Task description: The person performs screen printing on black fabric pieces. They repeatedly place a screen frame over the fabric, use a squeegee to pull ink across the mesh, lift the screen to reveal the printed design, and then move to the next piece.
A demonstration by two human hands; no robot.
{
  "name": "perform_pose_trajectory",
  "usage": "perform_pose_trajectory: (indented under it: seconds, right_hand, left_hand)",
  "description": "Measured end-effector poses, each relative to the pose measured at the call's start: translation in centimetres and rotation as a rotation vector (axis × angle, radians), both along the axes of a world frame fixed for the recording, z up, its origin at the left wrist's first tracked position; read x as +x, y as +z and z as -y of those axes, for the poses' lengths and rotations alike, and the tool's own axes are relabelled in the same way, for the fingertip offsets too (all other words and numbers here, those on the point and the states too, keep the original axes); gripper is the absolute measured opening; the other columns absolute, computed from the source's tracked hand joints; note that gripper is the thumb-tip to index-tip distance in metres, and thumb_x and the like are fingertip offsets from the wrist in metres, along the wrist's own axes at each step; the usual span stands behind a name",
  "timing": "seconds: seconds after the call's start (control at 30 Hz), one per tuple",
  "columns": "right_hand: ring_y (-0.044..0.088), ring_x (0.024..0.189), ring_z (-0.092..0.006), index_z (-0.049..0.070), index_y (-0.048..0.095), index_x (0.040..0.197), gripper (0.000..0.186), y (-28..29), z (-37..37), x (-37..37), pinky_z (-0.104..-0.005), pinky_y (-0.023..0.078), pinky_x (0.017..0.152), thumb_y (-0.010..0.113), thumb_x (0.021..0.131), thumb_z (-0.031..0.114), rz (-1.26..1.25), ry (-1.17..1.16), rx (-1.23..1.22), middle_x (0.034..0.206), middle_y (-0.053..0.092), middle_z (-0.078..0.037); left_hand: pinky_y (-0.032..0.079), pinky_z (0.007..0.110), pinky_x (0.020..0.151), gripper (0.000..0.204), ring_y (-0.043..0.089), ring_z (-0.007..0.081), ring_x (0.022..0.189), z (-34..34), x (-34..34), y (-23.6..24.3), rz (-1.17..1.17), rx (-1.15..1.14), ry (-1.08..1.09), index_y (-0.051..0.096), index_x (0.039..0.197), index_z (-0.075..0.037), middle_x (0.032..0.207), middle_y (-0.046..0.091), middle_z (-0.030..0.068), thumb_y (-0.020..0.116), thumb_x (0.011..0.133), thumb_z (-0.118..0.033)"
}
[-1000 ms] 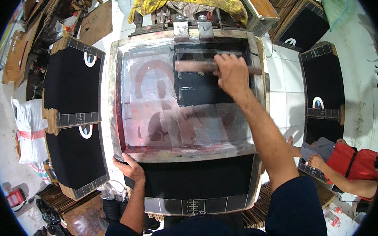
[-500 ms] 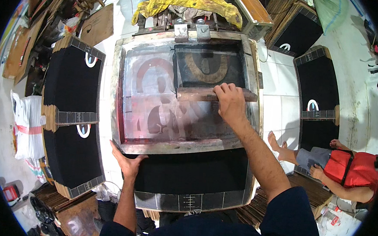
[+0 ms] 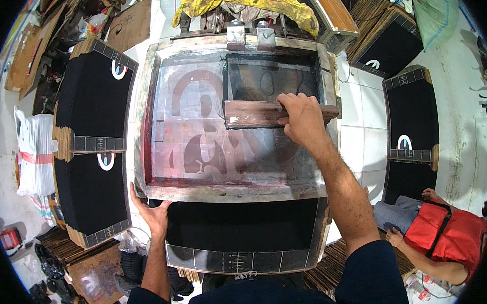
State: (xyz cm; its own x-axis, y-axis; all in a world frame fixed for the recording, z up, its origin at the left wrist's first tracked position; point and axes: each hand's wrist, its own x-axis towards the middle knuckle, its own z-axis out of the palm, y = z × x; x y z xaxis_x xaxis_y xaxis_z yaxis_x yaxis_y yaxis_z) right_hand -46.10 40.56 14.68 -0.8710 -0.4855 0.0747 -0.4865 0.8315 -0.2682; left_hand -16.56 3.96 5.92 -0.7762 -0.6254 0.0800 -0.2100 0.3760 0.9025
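Note:
My right hand is closed around a wooden squeegee, which lies across the right half of a framed printing screen. Its broad brown face is tilted into view. Behind the blade, toward the far edge, is a dark wet-looking patch. Letter-like shapes show through the pale, red-tinged mesh on the left. At the screen's near left corner, my left hand rests against the frame with thumb and fingers spread. Below the screen, a black fabric panel lies on a board with a ruled near edge.
Two metal clamps hold the screen's far edge, beneath a stained yellow cloth. Black panels on stacked boards stand to the left and right. A person in red sits at the right.
The squeegee has tilted so more of its face shows, and my right hand's grip has shifted. The brown curved shape behind the blade has darkened. My view has shifted slightly.

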Motion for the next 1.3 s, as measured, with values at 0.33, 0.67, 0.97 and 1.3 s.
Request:
perform_pose_trajectory:
  seconds: [0.33,0.67,0.97,1.3]
  right_hand:
    - [0.066,0.117,-0.0364,0.017,0.069,0.124,0.051,-1.4,1.9,-20.3,-0.0552,0.047,0.093,0.085,0.076,0.028,0.017,0.037,0.136,0.116,0.074,-0.012]
    - [0.054,0.125,-0.0334,0.014,0.070,0.122,0.039,-2.2,-1.1,5.0,-0.0501,0.035,0.109,0.076,0.083,0.014,-0.340,-0.222,-0.398,0.121,0.064,-0.012]
    - [0.062,0.102,-0.0315,0.011,0.071,0.117,0.032,9.9,-0.1,14.9,-0.0464,0.046,0.088,0.070,0.094,0.034,-0.606,-0.264,-0.376,0.106,0.066,-0.010]
    - [0.070,0.106,-0.0371,0.014,0.075,0.110,0.069,28.8,3.0,4.5,-0.0521,0.051,0.093,0.032,0.104,0.068,-0.394,-0.595,-0.271,0.104,0.076,-0.015]
  left_hand:
    - [0.035,0.045,0.121,0.130,0.043,0.0331,0.142,-0.1,-0.2,1.2,-0.014,0.041,-0.013,0.022,0.162,-0.006,0.154,0.041,0.0214,0.101,0.060,-0.015]
    - [0.040,0.045,0.118,0.129,0.047,0.0329,0.137,-0.3,-0.4,1.6,-0.064,0.018,-0.015,0.025,0.160,-0.006,0.154,0.042,0.0217,0.102,0.056,-0.008]
    - [0.054,0.036,0.093,0.116,0.063,0.0205,0.106,1.4,-3.4,16.5,-0.260,-0.186,0.005,0.026,0.161,-0.007,0.119,0.065,0.0132,0.098,0.070,-0.010]
    - [0.055,0.049,0.091,0.040,0.070,0.0440,0.109,15.7,17.9,-13.2,0.750,-0.260,-0.054,0.068,0.124,0.003,0.120,0.072,0.0251,0.064,0.099,-0.028]
